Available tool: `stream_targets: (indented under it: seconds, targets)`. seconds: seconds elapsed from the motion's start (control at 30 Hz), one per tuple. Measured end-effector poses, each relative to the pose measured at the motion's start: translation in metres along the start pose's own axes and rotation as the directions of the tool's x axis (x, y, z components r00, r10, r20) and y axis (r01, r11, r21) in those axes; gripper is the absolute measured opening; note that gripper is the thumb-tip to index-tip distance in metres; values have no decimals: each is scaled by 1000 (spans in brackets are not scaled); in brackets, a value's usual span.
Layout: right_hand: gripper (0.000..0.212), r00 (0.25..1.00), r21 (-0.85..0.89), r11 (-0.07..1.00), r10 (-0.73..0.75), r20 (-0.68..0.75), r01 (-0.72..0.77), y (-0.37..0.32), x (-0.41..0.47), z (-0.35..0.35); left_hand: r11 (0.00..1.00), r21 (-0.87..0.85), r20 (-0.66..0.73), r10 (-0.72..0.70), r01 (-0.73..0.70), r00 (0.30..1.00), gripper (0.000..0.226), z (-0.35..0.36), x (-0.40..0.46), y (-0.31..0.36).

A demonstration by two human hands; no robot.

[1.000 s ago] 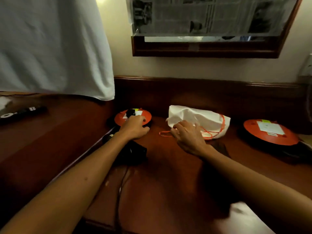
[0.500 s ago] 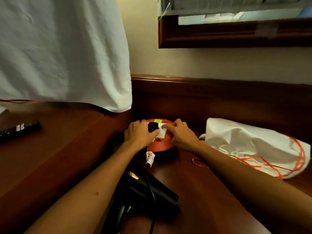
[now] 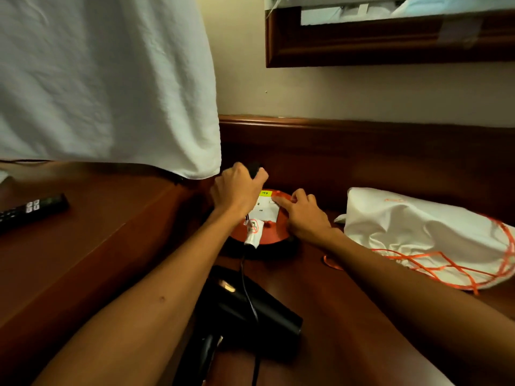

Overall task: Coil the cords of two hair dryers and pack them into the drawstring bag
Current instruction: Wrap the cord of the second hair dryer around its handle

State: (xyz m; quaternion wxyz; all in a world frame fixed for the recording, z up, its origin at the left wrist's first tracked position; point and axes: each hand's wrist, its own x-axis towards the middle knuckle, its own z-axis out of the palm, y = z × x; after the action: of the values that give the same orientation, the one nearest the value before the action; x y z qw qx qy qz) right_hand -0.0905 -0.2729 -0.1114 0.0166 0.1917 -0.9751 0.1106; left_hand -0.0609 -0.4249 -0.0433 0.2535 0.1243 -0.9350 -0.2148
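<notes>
A black hair dryer [image 3: 250, 313] lies on the brown desk in front of me, between my forearms. Its thin black cord [image 3: 249, 288] runs up past a white tag [image 3: 254, 232] to a black plug [image 3: 254, 168]. My left hand [image 3: 237, 190] is closed on that plug, lifted above an orange round socket base [image 3: 274, 232]. The fingers of my right hand [image 3: 303, 215] press down on the base's white label. A white drawstring bag [image 3: 418, 232] with orange cords lies to the right, its mouth facing me. No second dryer is in view.
A white cloth [image 3: 106, 79] hangs over the raised desk section on the left, where a black remote control [image 3: 30, 208] lies. A dark wooden backboard [image 3: 362, 151] runs behind the desk, and a wooden frame [image 3: 390, 43] hangs on the wall above.
My left hand has pulled the plug up and away from the orange base. My right hand came over from the bag and now holds the base down. The view has moved closer.
</notes>
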Motion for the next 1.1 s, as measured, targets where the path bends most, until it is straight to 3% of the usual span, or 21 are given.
stream_targets:
  seconds: [0.1, 0.2, 0.27, 0.33, 0.4, 0.47, 0.6, 0.7, 0.8, 0.87, 0.97, 1.1]
  targets:
    - [69, 1000, -4, 1000, -11, 5, 11, -5, -21, -3, 1000, 15, 118, -18, 17, 993, 47, -17, -8, -11]
    - [48, 977, 165, 980, -76, -197, 109, -20, -64, -4, 984, -158, 259, -42, 86, 965, 48, -25, -43, -42]
    - [39, 967, 441, 881, -66, -246, 172, -31, -97, 1, 926, -354, 481, 61, 130, 875, 60, -33, -68, -55]
    - [32, 989, 729, 681, 45, -139, 71, -41, -124, 0, 894, -423, 656, 190, 147, 731, 72, -46, -94, -60]
    - [30, 990, 835, 545, 142, -4, -74, -44, -143, 0, 927, -374, 667, 240, 38, 705, 75, -55, -116, -66]
    - [30, 985, 778, 623, 170, -32, -82, -42, -159, -3, 970, -209, 662, 236, -127, 712, 81, -67, -133, -72]
    - [27, 988, 660, 742, 157, 7, -122, -40, -189, -3, 908, 130, 778, 157, -399, 609, 99, -95, -160, -72]
    - [32, 987, 537, 832, 163, -3, -136, -43, -213, -3, 888, 175, 703, 190, -425, 686, 88, -112, -181, -70]
    - [43, 990, 453, 890, 108, -95, -54, -50, -235, -10, 947, 78, 539, 222, -311, 812, 74, -128, -194, -70]
    - [51, 995, 609, 791, 12, -104, 54, -60, -252, -20, 950, 39, 431, 264, -310, 863, 78, -145, -195, -57]
    - [61, 995, 829, 552, -56, -77, 95, -78, -274, -50, 915, 60, 255, 373, -400, 892, 76, -172, -189, -23]
    - [57, 990, 947, 318, -110, 93, -53, -88, -301, -85, 891, 138, 100, 422, -432, 901, 71, -200, -181, 24]
